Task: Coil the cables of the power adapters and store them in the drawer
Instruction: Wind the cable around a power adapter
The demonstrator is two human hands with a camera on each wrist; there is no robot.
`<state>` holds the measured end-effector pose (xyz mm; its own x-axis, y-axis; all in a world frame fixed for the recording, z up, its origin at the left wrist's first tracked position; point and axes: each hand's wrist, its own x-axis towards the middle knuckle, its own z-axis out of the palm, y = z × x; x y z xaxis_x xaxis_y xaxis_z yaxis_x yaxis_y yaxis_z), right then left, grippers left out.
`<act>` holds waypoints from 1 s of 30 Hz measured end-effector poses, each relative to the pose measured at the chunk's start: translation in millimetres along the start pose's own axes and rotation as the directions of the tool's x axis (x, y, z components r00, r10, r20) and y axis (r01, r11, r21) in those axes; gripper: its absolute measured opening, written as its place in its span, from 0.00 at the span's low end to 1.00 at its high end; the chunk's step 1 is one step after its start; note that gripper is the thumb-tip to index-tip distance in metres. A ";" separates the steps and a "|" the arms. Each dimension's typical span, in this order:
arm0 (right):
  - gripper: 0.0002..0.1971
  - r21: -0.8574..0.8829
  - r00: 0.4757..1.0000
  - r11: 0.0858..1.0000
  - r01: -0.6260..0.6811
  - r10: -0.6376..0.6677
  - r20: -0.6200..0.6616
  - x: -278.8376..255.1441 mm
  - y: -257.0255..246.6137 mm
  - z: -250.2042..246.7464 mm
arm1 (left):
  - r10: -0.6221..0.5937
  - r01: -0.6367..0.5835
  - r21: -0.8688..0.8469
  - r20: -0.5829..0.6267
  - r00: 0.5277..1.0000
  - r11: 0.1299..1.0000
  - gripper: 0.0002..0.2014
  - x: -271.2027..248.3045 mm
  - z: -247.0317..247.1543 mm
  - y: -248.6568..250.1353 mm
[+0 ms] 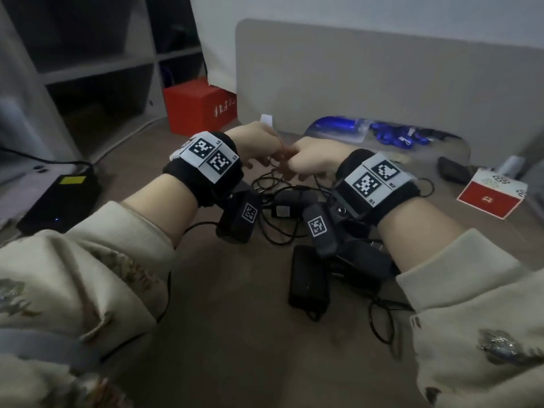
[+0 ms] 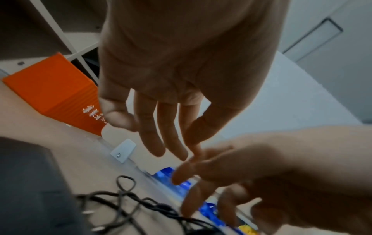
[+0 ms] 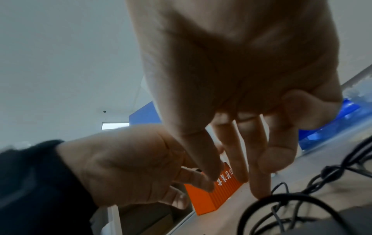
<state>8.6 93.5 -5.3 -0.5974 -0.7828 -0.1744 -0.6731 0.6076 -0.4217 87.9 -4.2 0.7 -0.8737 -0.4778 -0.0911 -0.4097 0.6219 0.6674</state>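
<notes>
Several black power adapters lie in a tangle of thin black cables (image 1: pixel 273 184) on the brown desk: a long brick (image 1: pixel 309 278) near me and a small plug block (image 1: pixel 282 212) in the middle. My left hand (image 1: pixel 265 161) and right hand (image 1: pixel 290 166) meet fingertip to fingertip just above the far side of the tangle. In the left wrist view the left hand (image 2: pixel 171 143) has straight fingers with nothing in them. The right hand (image 3: pixel 241 159) points its fingers down, one tip at a cable loop (image 3: pixel 292 200). A thin reddish strand between the hands is too blurred to identify. No drawer is in view.
A red box (image 1: pixel 200 110) stands at the back left by an open shelf unit (image 1: pixel 103 69). A black device with a yellow label (image 1: pixel 61 198) sits at the left. Blue packets (image 1: pixel 338 128) lie under the grey divider panel (image 1: pixel 382 83). A red-and-white box (image 1: pixel 491 192) is at the right.
</notes>
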 end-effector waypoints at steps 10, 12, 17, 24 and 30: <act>0.11 0.079 0.998 0.995 -0.059 0.059 0.000 -14.5 8.1 6.3 | -0.264 0.042 0.536 0.345 0.901 0.843 0.33 16.5 -2.1 -30.0; 0.13 0.078 0.998 0.995 -0.060 0.061 -0.008 -17.6 6.7 6.9 | -0.303 0.059 0.514 0.406 0.862 0.856 0.36 19.2 -2.2 -37.5; 0.16 0.002 0.997 0.998 -0.067 0.067 -0.044 -28.9 2.2 10.5 | -0.323 -0.013 0.601 0.447 0.834 0.799 0.45 17.5 -2.1 -49.6; 0.13 0.045 0.985 0.998 -0.052 0.059 -0.162 -48.0 1.8 8.9 | -0.096 0.005 0.481 0.164 0.982 0.877 0.26 -1.5 -10.7 -48.2; 0.13 0.159 0.918 0.982 0.104 -0.033 -0.395 -59.4 -5.7 2.7 | 0.005 -0.086 -0.364 -0.217 0.976 0.927 0.30 -23.2 -22.0 -29.9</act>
<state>49.0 136.1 5.0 -0.6983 -0.6858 0.2048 -0.6534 0.4939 -0.5737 126.1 -25.3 -0.9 -0.7982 -0.5977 0.0748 -0.2093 0.3916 0.8960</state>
